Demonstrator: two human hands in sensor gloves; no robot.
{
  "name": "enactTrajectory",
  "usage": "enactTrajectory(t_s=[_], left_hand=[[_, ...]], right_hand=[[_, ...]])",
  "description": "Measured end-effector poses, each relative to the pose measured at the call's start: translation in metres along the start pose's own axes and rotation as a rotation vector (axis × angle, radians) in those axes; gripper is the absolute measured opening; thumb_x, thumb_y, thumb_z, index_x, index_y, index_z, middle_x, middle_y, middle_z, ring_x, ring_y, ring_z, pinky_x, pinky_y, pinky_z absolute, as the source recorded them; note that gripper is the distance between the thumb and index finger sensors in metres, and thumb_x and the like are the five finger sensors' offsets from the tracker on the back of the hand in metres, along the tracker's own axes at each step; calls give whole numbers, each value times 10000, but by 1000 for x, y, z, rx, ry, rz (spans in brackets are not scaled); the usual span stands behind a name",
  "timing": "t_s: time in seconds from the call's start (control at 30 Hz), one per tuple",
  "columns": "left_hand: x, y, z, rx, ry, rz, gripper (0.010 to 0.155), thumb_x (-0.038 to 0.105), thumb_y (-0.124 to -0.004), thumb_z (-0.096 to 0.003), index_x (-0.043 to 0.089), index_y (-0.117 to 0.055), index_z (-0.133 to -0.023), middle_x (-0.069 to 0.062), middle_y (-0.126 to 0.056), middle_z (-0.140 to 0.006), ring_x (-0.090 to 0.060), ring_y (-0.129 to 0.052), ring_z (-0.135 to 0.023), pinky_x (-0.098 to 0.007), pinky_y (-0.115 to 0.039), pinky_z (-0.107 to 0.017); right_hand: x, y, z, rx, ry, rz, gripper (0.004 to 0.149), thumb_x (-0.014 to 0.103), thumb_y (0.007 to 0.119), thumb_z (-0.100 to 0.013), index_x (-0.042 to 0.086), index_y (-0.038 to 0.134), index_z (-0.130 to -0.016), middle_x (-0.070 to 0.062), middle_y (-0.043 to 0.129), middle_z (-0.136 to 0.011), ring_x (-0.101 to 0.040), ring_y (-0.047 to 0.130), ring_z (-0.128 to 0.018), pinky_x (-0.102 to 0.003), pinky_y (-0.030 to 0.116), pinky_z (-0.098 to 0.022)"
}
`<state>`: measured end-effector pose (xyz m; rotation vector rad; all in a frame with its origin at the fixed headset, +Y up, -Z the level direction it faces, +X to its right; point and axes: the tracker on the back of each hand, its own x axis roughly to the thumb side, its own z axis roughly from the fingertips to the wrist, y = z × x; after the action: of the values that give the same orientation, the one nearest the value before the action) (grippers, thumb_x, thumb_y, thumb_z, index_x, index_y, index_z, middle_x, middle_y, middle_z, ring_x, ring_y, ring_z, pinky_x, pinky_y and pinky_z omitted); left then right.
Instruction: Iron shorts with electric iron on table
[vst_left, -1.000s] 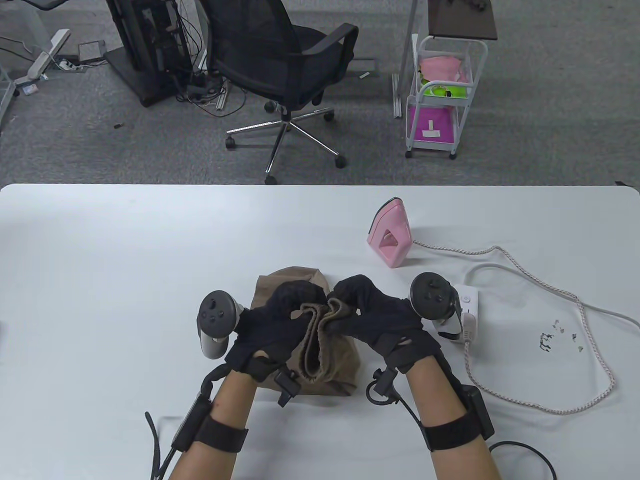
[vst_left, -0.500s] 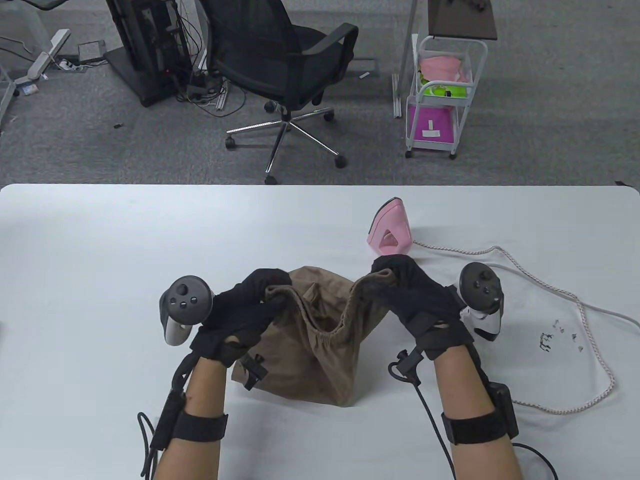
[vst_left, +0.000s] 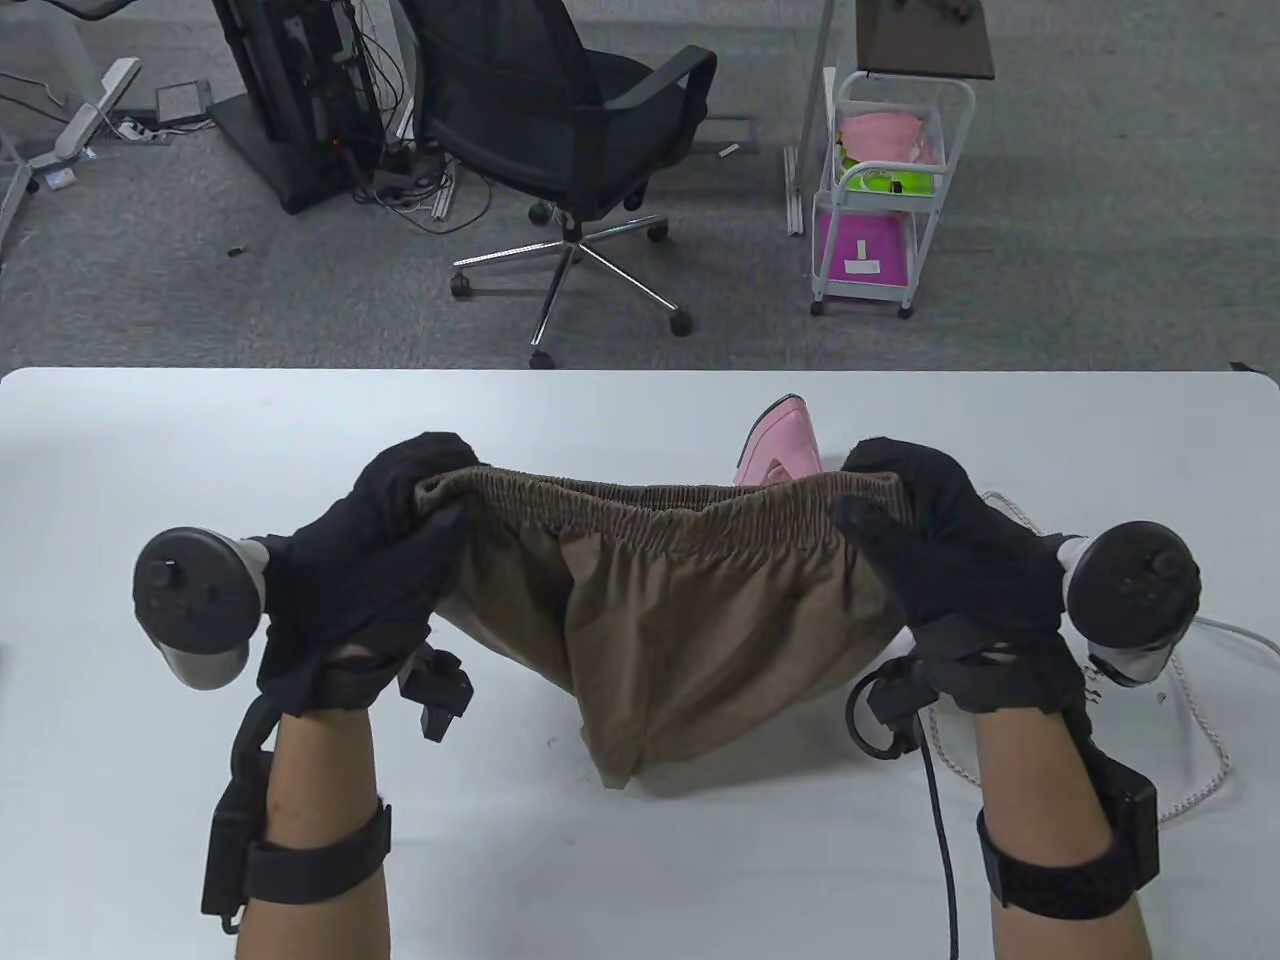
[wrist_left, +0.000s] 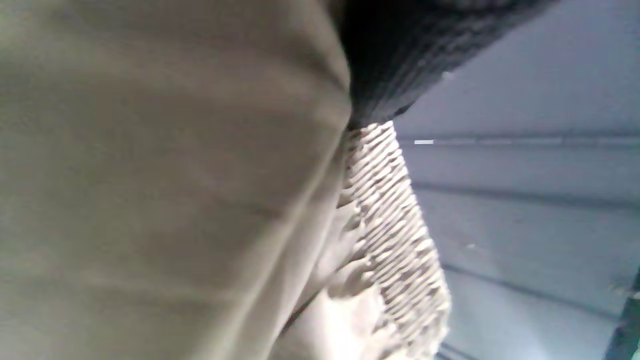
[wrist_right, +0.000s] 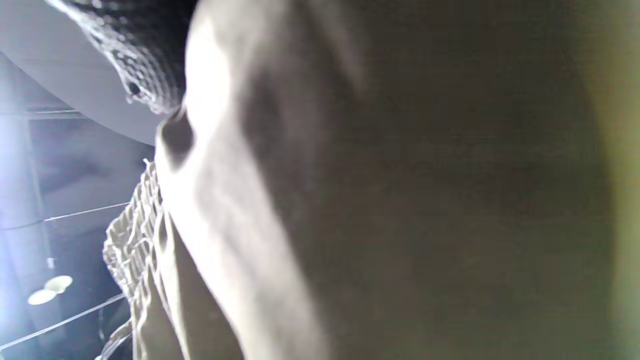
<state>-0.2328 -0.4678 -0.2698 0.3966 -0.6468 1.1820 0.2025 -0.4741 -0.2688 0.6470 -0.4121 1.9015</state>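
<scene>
The brown shorts (vst_left: 680, 620) hang lifted above the white table (vst_left: 200, 450), their elastic waistband stretched wide and level. My left hand (vst_left: 400, 510) grips the waistband's left end and my right hand (vst_left: 890, 500) grips its right end. The legs droop and their lowest fold looks to reach the table near its front. The pink iron (vst_left: 782, 450) stands on its heel behind the waistband, partly hidden by it. The shorts' fabric fills the left wrist view (wrist_left: 165, 190) and the right wrist view (wrist_right: 400, 200), with a gloved finger (wrist_left: 400, 55) at the top.
The iron's braided cord (vst_left: 1205, 740) loops over the table's right side beside my right wrist. Small dark bits (vst_left: 1100, 680) lie there too. Beyond the table's far edge stand an office chair (vst_left: 560, 130) and a white cart (vst_left: 880, 190).
Both hands rose and moved apart, stretching the bunched waistband straight and lifting the shorts off the table. The shorts went from a folded heap to hanging open.
</scene>
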Motion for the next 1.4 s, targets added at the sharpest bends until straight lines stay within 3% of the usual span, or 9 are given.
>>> enactTrajectory(t_s=[0.2,0.33,0.53,0.63,0.73,0.87,1.03,1.17,1.4], left_hand=[[-5,10,-17,-107,85,-22,486,397,-854,-533,184,-750,-957,-9,-1021,-762,-196,-1081,-459,-563,-797,-597],[-45,12,-33,-146,248,-246,496,356,-875,-529,240,-710,-982,33,-970,-874,-254,-1033,-717,-638,-703,-679],[-97,-2,-69,29,383,-526,487,308,-885,-532,348,-679,-971,90,-885,-989,-324,-887,-948,-717,-560,-748],[-93,-6,-86,158,311,-690,482,284,-855,-543,451,-644,-943,134,-785,-1082,-315,-807,-1033,-714,-516,-778],[-74,5,-84,311,129,-664,478,321,-839,-549,501,-610,-928,129,-741,-1110,-296,-752,-1083,-701,-482,-802],[-62,17,-58,351,-67,-472,470,286,-839,-542,485,-623,-910,107,-751,-1091,-316,-720,-1090,-697,-448,-801],[-82,19,4,158,-57,-553,464,271,-880,-505,453,-693,-889,91,-848,-1019,-360,-796,-1035,-722,-483,-768],[-123,-4,68,-222,127,-720,473,274,-890,-500,416,-703,-910,65,-885,-993,-364,-840,-1003,-734,-502,-756],[-183,-42,141,-657,375,-847,476,282,-895,-498,435,-699,-904,80,-882,-1000,-359,-822,-1017,-724,-505,-758]], right_hand=[[-1,-8,-10,124,80,-20,486,517,824,-575,276,729,-986,81,972,-589,-103,1038,-339,-508,831,-529],[-36,6,-30,191,192,184,453,412,862,-584,359,685,-998,48,902,-841,-203,998,-681,-601,724,-628],[-92,35,-76,-44,334,175,425,335,891,-573,423,716,-950,31,834,-951,-268,892,-869,-659,636,-667],[-92,42,-94,-171,326,77,419,328,878,-581,449,703,-942,37,790,-993,-291,843,-918,-663,615,-678],[-69,38,-99,-319,136,-91,415,319,879,-577,480,705,-917,65,760,-1014,-271,799,-959,-659,596,-693],[-51,36,-84,-271,-83,-97,416,330,885,-559,508,715,-894,90,728,-1048,-251,700,-1040,-670,560,-713],[-87,53,-41,-10,-36,-19,420,341,897,-542,499,724,-891,91,753,-1039,-245,700,-1047,-662,578,-712],[-137,84,5,279,102,87,420,334,905,-537,469,737,-898,71,804,-995,-241,814,-970,-662,607,-697],[-189,158,84,728,241,294,426,336,895,-540,463,725,-909,33,788,-1005,-298,764,-1003,-696,571,-695]])
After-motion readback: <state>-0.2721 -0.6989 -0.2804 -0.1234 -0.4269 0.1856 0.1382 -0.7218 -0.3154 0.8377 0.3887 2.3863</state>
